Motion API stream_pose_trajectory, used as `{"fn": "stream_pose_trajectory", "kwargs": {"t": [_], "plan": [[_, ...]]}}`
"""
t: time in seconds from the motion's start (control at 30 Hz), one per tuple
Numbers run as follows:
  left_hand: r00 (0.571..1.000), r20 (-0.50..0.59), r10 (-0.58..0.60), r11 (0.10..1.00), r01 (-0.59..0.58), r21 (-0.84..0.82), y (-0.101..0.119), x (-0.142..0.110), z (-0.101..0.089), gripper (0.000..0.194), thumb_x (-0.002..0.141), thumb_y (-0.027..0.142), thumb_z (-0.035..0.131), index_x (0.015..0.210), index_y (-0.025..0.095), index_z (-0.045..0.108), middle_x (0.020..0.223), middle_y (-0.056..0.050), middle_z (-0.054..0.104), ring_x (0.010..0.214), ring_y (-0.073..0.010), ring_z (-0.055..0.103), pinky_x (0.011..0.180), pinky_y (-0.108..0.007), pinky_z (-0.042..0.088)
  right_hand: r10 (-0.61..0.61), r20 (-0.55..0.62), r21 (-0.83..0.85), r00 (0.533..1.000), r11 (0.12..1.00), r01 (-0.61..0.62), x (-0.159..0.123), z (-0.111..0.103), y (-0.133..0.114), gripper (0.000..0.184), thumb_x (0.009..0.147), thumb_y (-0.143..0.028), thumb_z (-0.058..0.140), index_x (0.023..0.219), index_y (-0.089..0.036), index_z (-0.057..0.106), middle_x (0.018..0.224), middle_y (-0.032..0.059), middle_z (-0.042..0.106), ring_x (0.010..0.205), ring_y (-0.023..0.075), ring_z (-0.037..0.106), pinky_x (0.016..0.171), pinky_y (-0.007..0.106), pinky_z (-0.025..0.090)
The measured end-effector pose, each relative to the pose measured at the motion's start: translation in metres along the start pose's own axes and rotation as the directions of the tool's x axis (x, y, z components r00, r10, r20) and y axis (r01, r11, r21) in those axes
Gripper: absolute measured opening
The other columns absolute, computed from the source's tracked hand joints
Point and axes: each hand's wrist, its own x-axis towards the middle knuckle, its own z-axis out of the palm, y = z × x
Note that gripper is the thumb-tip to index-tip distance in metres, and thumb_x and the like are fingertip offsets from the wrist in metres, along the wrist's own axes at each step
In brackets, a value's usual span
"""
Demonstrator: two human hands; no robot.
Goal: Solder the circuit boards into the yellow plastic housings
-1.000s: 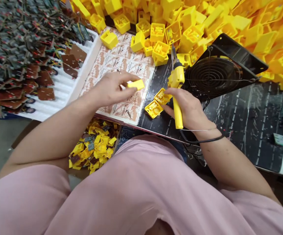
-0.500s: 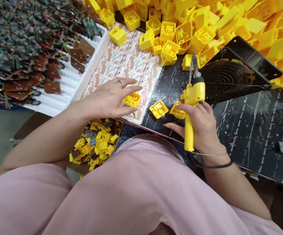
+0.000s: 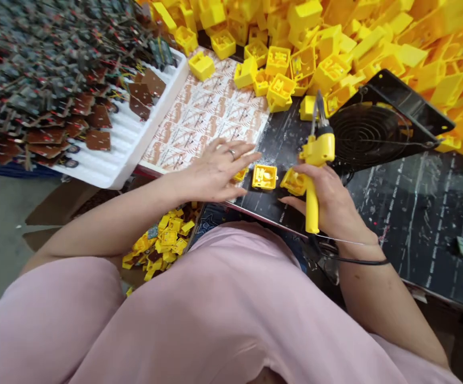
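My right hand (image 3: 325, 200) grips a yellow soldering gun (image 3: 315, 149) whose metal tip points away from me; a thin wire and a black cord trail past the wrist. My left hand (image 3: 221, 168) is open, fingers spread, above a small yellow plastic housing (image 3: 241, 174) that it partly hides. I cannot tell whether the fingers touch it. To the right of those fingers lies a second yellow housing (image 3: 264, 177), its open side up, with parts inside. A third housing (image 3: 293, 182) lies beside my right hand, partly covered by it.
A large heap of yellow housings (image 3: 335, 48) fills the back. A black fan (image 3: 365, 128) leans at the right. White foam tray (image 3: 123, 170) at left carries many brown circuit boards (image 3: 147, 88). Below the table edge is a pile of yellow pieces (image 3: 167, 234).
My left hand has shifted right, nearer the middle housing, now covering most of the left housing. The middle housing has turned slightly. My right hand still holds the soldering gun.
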Motion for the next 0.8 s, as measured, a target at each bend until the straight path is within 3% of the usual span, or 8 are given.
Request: {"fn": "stream_pose_trajectory", "kwargs": {"t": [0.1,0.27,0.37,0.47,0.5,0.6,0.7,0.8], "plan": [[0.996,-0.082,0.031,0.999,-0.033,-0.013,0.006,0.012,0.020,0.078,0.101,0.056,0.064,0.163,0.012,0.046,0.167,-0.024,0.050,0.155,-0.0391,0.046,0.128,-0.057,0.039,-0.003,-0.039,-0.018,0.999,1.000,0.002,-0.013,-0.006,0.008,0.045,0.101,-0.030,0.069,0.144,-0.030,0.056,0.126,0.0100,0.076,0.111,0.0296,0.078,0.094,0.044,0.065],[0.996,-0.048,0.070,0.997,-0.072,-0.041,0.020,0.034,0.041,0.060,0.108,0.042,0.056,0.157,0.008,0.054,0.153,-0.023,0.064,0.139,-0.0336,0.061,0.119,-0.047,0.047,-0.093,-0.062,-0.002,0.994,0.996,0.093,-0.025,-0.002,0.013,0.043,0.104,-0.030,0.064,0.147,-0.028,0.056,0.123,0.0081,0.078,0.101,0.0276,0.081,0.080,0.040,0.068],[0.998,-0.048,0.050,0.999,-0.050,-0.007,0.018,0.030,0.025,0.070,0.104,0.047,0.061,0.162,0.010,0.048,0.162,-0.024,0.056,0.145,-0.0363,0.057,0.122,-0.053,0.044,-0.150,-0.088,-0.056,0.985,0.988,0.145,-0.030,-0.002,0.013,0.045,0.103,-0.036,0.068,0.145,-0.022,0.058,0.119,0.0095,0.078,0.094,0.0271,0.080,0.081,0.040,0.067],[0.983,-0.108,-0.148,0.978,0.161,0.131,-0.016,0.012,-0.021,0.052,0.102,0.035,0.056,0.151,0.020,0.062,0.162,-0.015,0.058,0.141,-0.0349,0.057,0.121,-0.059,0.041,-0.176,-0.133,-0.114,0.975,0.980,0.161,-0.032,-0.004,0.010,0.051,0.099,-0.036,0.077,0.144,-0.021,0.060,0.110,0.0077,0.078,0.085,0.0243,0.078,0.083,0.039,0.065],[0.956,-0.170,-0.238,0.946,0.268,0.180,-0.035,0.006,-0.041,0.042,0.104,0.035,0.052,0.140,0.024,0.070,0.155,-0.009,0.065,0.138,-0.0331,0.057,0.120,-0.059,0.041,-0.175,-0.156,-0.123,0.972,0.980,0.157,-0.033,-0.004,0.009,0.055,0.097,-0.034,0.080,0.146,-0.021,0.059,0.108,0.0066,0.078,0.085,0.0234,0.078,0.084,0.038,0.064],[0.781,-0.349,-0.519,0.738,0.615,0.278,-0.100,-0.005,-0.092,0.036,0.102,0.040,0.056,0.128,0.023,0.076,0.140,-0.008,0.072,0.135,-0.0328,0.048,0.122,-0.068,0.028,-0.169,-0.235,-0.116,0.957,0.983,0.145,-0.030,-0.003,0.002,0.067,0.093,-0.024,0.085,0.152,-0.025,0.054,0.115,0.0063,0.079,0.098,0.0240,0.080,0.091,0.036,0.064],[0.589,-0.208,-0.781,0.512,0.795,0.326,-0.146,-0.003,-0.115,0.040,0.103,0.049,0.056,0.123,0.021,0.076,0.121,-0.006,0.076,0.117,-0.0254,0.053,0.119,-0.065,0.032,-0.179,-0.253,-0.111,0.951,0.982,0.155,-0.024,0.000,-0.005,0.067,0.093,-0.021,0.083,0.153,-0.025,0.054,0.124,0.0088,0.079,0.106,0.0255,0.080,0.092,0.036,0.065],[0.548,-0.096,-0.831,0.470,0.784,0.406,-0.152,0.001,-0.109,0.054,0.100,0.059,0.057,0.129,0.018,0.075,0.116,-0.010,0.076,0.114,-0.0306,0.062,0.113,-0.062,0.039,-0.192,-0.254,-0.128,0.948,0.978,0.164,-0.020,0.002,-0.008,0.061,0.094,-0.020,0.082,0.149,-0.023,0.057,0.117,0.0083,0.081,0.099,0.0242,0.081,0.087,0.034,0.065]]}}
